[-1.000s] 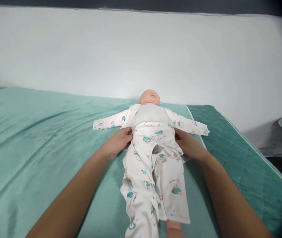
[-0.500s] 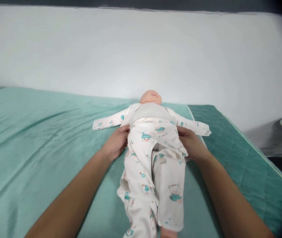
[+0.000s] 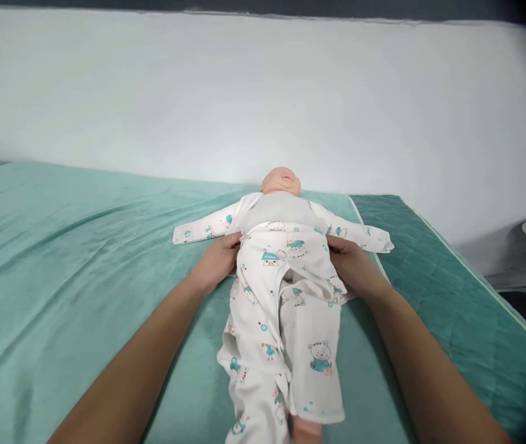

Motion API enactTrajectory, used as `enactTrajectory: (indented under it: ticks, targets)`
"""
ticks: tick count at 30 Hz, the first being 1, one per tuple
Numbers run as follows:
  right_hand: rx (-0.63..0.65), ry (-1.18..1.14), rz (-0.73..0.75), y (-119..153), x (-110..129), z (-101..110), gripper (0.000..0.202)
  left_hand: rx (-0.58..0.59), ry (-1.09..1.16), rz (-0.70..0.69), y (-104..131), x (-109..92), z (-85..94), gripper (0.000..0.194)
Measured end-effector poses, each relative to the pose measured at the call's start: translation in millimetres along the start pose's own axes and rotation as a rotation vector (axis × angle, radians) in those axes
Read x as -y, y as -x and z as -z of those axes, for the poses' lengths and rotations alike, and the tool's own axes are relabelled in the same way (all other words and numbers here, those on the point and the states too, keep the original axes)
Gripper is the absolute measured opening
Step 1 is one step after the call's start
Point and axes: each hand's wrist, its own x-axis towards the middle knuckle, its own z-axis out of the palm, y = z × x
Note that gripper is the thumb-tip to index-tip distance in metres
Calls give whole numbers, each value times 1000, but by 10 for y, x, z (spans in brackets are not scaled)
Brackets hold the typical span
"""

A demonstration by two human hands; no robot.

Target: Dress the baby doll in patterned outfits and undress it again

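Note:
A baby doll [image 3: 281, 180] lies on its back with its head toward the wall and both arms spread out. It wears a white printed top [image 3: 207, 226] and white pants [image 3: 263, 308] with animal prints, split at the crotch. My left hand [image 3: 219, 259] grips the pants' waistband at the doll's left-of-view hip. On the opposite hip my right hand [image 3: 353, 265] is closed on the same waistband. The fingertips of both hands are partly hidden by the cloth. One bare lower leg [image 3: 308, 430] shows under the right-of-view pant leg.
A light green sheet [image 3: 82, 296] with wrinkles covers the bed under the doll. To the right lies a darker green quilted cover [image 3: 433, 277] with a pale edge. The white wall [image 3: 244, 92] rises directly behind the doll's head.
The pants have shifted slightly left and up, and their legs have swung a little to the left. Both hands keep their hold at the waist, the right one moving slightly inward.

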Motion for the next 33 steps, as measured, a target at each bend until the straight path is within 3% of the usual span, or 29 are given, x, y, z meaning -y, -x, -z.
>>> enactTrajectory:
  ticks: [2,5,10,13,15,18,22,27,33]
  targets:
    - [7,45,15,-5,-2,-3,20,-15,-56,9,-9,7,1,25]
    - [-79,218,81,-6,9,-28,20,-63,-189,-69,-26,22,-12,22]
    - [-221,391,194,13,22,-104,15,-260,-520,-237,-25,45,-37,16]
    - [-305,358,238,22,40,-124,15,-426,-519,-292,2,21,-43,17]
    - [-345,304,313,22,70,-121,18,-471,-495,-412,19,-12,-43,17]
    - [-337,220,378,19,132,-114,12,-401,-513,-555,24,-60,-26,19]
    - [-312,138,386,29,189,-116,11,-204,-540,-574,-21,-100,47,29]
    - [-147,121,307,11,179,-75,12,-26,-376,-497,-108,-133,130,22]
    - [26,145,371,-121,162,-24,11,9,-232,-367,-200,-103,100,19]
